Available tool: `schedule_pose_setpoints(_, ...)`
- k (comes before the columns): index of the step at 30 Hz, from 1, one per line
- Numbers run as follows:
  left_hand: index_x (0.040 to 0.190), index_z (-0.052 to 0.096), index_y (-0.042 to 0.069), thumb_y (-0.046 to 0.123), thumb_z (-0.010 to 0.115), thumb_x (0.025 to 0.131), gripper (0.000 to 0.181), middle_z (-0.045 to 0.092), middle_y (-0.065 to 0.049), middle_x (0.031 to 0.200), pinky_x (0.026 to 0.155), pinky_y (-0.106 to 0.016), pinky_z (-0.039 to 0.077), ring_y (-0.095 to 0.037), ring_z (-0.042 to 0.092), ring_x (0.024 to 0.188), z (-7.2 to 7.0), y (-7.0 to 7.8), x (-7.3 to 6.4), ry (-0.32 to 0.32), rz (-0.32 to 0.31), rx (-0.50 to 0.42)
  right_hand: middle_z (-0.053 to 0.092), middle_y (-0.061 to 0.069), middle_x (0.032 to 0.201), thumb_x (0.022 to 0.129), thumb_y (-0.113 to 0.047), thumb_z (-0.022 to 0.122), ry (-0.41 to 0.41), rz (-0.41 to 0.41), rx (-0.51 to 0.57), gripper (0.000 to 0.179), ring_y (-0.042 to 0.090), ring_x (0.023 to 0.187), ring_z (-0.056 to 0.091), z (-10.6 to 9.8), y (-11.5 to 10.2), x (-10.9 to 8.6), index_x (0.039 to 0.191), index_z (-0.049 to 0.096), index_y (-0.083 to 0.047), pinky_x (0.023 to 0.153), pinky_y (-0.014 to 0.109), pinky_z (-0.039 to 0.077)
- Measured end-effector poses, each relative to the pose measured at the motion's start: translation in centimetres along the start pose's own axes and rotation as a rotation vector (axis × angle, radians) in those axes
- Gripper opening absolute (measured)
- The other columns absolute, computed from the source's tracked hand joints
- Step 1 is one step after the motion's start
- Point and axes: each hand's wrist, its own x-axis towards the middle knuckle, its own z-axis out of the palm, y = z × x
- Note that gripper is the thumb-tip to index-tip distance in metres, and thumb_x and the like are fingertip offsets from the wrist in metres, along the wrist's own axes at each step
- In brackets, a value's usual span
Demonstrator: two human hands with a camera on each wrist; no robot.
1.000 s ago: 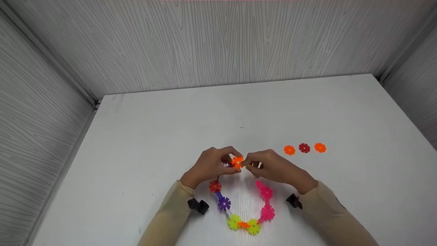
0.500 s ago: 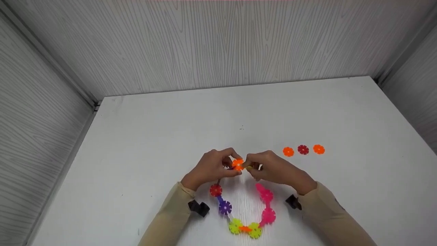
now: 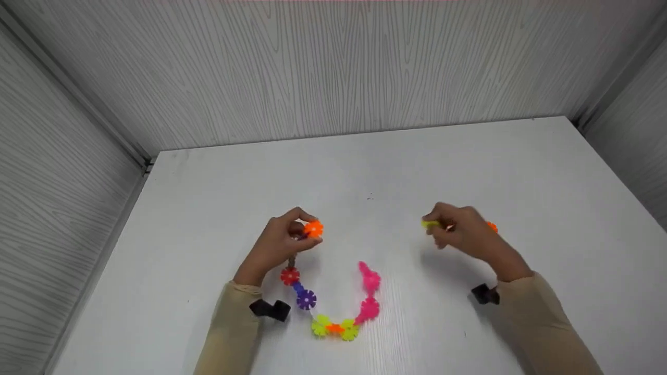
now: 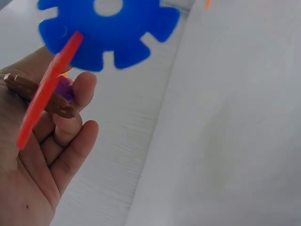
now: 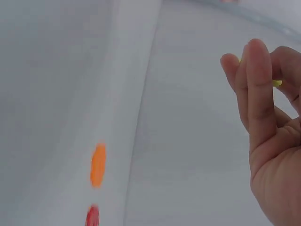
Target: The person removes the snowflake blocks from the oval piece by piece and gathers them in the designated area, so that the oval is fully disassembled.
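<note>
My left hand point(image 3: 284, 239) pinches an orange notched snowflake disc point(image 3: 313, 229) between thumb and fingers. That disc is at the end of a curved chain of linked discs: brown point(image 4: 40, 95), red point(image 3: 290, 276), purple point(image 3: 306, 299), yellow point(image 3: 349, 330), orange and pink point(image 3: 370, 308). In the left wrist view a blue disc point(image 4: 106, 35) and a red one seen edge-on hang in front of the palm. My right hand point(image 3: 464, 232), well apart to the right, pinches a yellow snowflake disc point(image 3: 430, 224); its fingers hide most of it.
Loose discs lie on the white table point(image 3: 234, 192) at the right; one orange disc point(image 3: 492, 227) peeks out behind my right hand. The right wrist view shows an orange point(image 5: 98, 165) and a red disc point(image 5: 92, 216). Black wrist cameras point(image 3: 270, 310) hang from both sleeves.
My hands have separated. The left has moved left, drawing the chain with it; the right has moved right and up with the yellow disc, now covering most of the loose discs.
</note>
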Motion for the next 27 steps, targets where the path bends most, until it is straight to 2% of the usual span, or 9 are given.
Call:
schedule_pose_setpoints(2,0.113,0.061,0.012,0.021,0.077,0.082,0.035,0.07,-0.011,0.084,0.051,-0.021,0.045,-0.016,0.051,0.061,-0.4,0.0,-0.1,0.012,-0.04,-0.03,0.07,0.016,0.087,0.091,-0.003,0.061,0.069,0.049,0.017,0.015,0.007,0.063,0.064,-1.2,0.6,-0.3,0.105,0.065,-0.004,0.063,0.023,0.055)
schedule_pose_setpoints(4,0.114,0.061,0.015,0.023,0.077,0.082,0.037,0.07,-0.01,0.086,0.052,-0.022,0.047,-0.016,0.051,0.062,-0.1,0.2,0.2,0.003,-0.052,-0.028,0.07,0.016,0.089,0.092,-0.006,0.062,0.09,0.088,0.022,0.018,0.008,0.065,0.065,-1.7,0.7,-0.2,0.109,0.066,-0.007,0.065,0.023,0.054)
schedule_pose_setpoints(9,0.119,0.063,0.022,0.027,0.078,0.081,0.041,0.069,-0.006,0.088,0.054,-0.024,0.05,-0.016,0.053,0.065,0.6,0.0,0.4,-0.029,-0.097,-0.013,0.071,0.017,0.092,0.092,-0.006,0.061,0.072,0.1,-0.006,0.023,0.014,0.066,0.062,-1.5,0.8,-0.1,0.114,0.065,-0.01,0.063,0.021,0.051)
schedule_pose_setpoints(16,0.128,0.062,0.028,0.035,0.076,0.081,0.049,0.067,-0.004,0.093,0.06,-0.028,0.053,-0.019,0.054,0.063,0.6,-0.6,0.3,-0.075,-0.16,-0.013,0.071,0.014,0.09,0.094,-0.01,0.06,0.078,0.096,-0.052,0.027,0.021,0.066,0.056,-1.7,1.3,0.2,0.121,0.063,-0.012,0.058,0.021,0.047)
schedule_pose_setpoints(19,0.131,0.06,0.03,0.035,0.074,0.083,0.05,0.066,-0.003,0.098,0.063,-0.028,0.052,-0.019,0.054,0.071,0.6,-0.6,0.3,-0.104,-0.151,0.0,0.07,0.014,0.091,0.095,-0.01,0.058,0.09,0.118,-0.038,0.03,0.024,0.069,0.059,-2.0,1.4,0.2,0.124,0.062,-0.015,0.059,0.022,0.049)
schedule_pose_setpoints(23,0.137,0.055,0.029,0.029,0.069,0.089,0.049,0.066,-0.002,0.11,0.067,-0.026,0.052,-0.019,0.054,0.081,0.7,-0.6,0.2,-0.149,-0.107,-0.002,0.069,0.015,0.094,0.096,-0.011,0.058,0.104,0.144,-0.022,0.032,0.022,0.069,0.06,-2.4,1.8,0.2,0.127,0.06,-0.018,0.056,0.023,0.048)
schedule_pose_setpoints(27,0.14,0.052,0.027,0.027,0.065,0.092,0.049,0.065,-0.002,0.114,0.068,-0.025,0.051,-0.017,0.054,0.08,0.7,-0.6,0.1,-0.175,-0.07,0.002,0.069,0.015,0.094,0.095,-0.013,0.06,0.097,0.164,-0.004,0.035,0.022,0.067,0.059,-2.6,2.3,0.0,0.129,0.056,-0.017,0.056,0.025,0.049)
